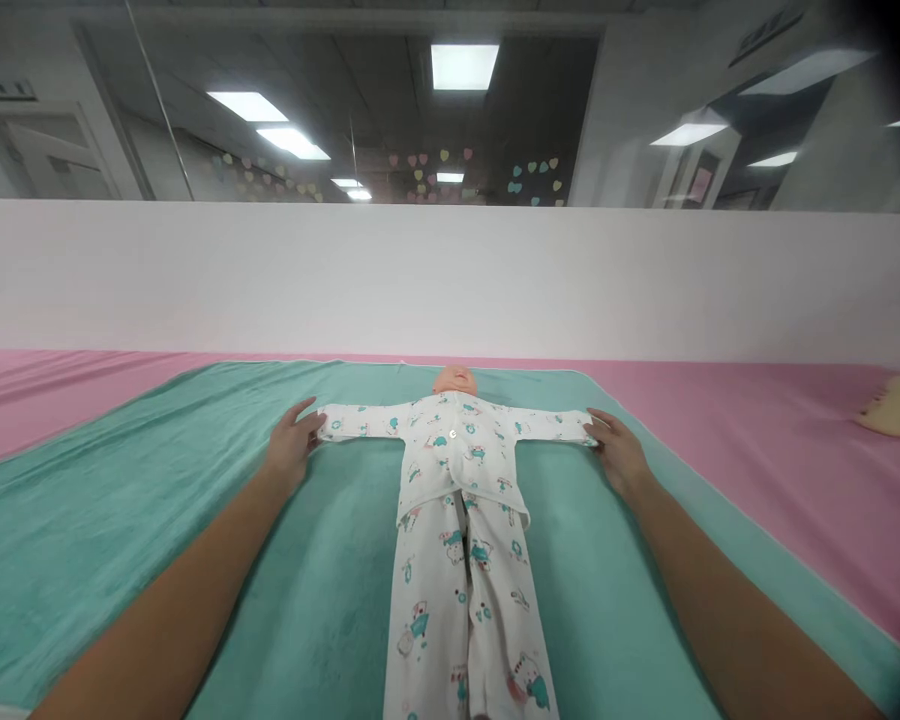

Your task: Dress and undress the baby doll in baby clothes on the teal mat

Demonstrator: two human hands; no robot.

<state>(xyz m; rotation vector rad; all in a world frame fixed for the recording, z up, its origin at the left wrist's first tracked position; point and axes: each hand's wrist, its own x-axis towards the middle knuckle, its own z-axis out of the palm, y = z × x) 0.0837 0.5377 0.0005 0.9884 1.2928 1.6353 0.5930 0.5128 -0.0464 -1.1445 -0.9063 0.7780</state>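
A baby doll (455, 379) lies on its back, its head pointing away from me. It wears a white long-sleeved top (461, 445) printed with small teal and pink figures, a button showing on the chest, and matching trousers (427, 620) that reach the bottom of the view. Both sleeves stretch straight out to the sides. My left hand (294, 437) pinches the cuff of the left-side sleeve (364, 421). Over at the opposite cuff, my right hand (616, 448) holds the end of the right-side sleeve (551, 425). No doll hands show beyond the cuffs.
Under the doll spreads a teal blanket (315, 600), slightly wrinkled at left, over a pink sheet (765, 460). A pale yellow item (896, 405) lies at the far right. Behind rises a low white wall (435, 280) with dark glass panes (390, 110) above it.
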